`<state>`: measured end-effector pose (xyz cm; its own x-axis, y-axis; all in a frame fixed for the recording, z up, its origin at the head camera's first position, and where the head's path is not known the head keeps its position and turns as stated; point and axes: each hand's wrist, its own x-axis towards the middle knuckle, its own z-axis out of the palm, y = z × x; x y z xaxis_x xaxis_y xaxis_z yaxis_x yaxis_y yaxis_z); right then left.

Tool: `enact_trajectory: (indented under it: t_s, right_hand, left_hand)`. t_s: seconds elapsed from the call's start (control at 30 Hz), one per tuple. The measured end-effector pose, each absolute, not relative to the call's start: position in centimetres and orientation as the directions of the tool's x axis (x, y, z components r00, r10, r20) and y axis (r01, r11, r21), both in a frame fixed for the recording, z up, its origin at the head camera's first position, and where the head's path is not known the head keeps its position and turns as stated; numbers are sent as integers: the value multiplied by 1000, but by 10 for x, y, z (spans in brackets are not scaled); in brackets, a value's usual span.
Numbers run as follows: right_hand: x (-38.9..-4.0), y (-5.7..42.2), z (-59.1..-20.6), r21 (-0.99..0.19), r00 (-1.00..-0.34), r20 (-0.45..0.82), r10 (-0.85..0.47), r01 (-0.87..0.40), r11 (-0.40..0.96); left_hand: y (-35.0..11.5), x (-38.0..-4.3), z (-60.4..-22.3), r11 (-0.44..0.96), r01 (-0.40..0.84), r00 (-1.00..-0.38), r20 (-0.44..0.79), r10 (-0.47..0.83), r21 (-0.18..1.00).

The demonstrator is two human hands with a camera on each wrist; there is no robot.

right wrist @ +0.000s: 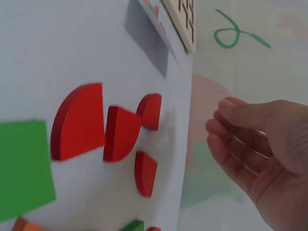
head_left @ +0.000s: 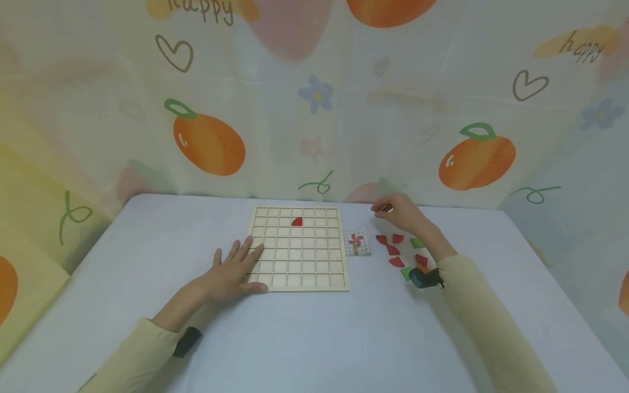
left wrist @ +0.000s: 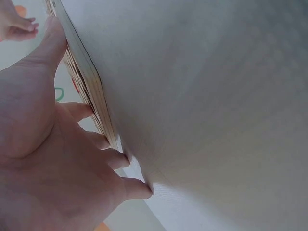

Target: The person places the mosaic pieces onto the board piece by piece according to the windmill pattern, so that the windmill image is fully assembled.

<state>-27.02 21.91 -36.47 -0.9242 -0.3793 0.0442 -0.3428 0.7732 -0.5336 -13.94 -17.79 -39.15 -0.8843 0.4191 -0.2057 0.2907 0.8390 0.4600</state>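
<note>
My left hand [head_left: 228,278] lies with spread fingers on the left edge of a wooden grid board [head_left: 295,254]. In the left wrist view, the thumb [left wrist: 54,41] and fingers touch the board's side and the table. One red quarter-circle tile [head_left: 297,221] sits in a cell in the board's second row. My right hand [head_left: 400,212] hovers beyond the loose tiles, right of the board. Its fingers are loosely bent, and the right wrist view shows nothing between thumb and fingertips. Several red quarter-circle tiles [right wrist: 84,120] and a green square tile [right wrist: 24,168] lie near it.
A small pattern card [head_left: 365,249] with a red flower stands against or beside the board's right edge. Green tiles [head_left: 405,273] and an orange one lie partly under the right wrist's camera [head_left: 425,278]. A printed curtain [head_left: 275,136] hangs behind the white table [head_left: 295,338].
</note>
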Motion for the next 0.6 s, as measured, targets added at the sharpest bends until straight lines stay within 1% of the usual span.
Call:
enact_trajectory:
  t_s: [0.2, 0.6]
  right_hand:
    - [-264, 235, -366, -534, -937, 5, -349, -297, 792]
    - [-255, 264, -365, -516, -951, -16, -308, -256, 818]
  left_hand:
    - [-178, -140, -392, 838, 296, -885, -200, 422, 459]
    - [-177, -140, -391, 836, 299, -883, -197, 425, 461]
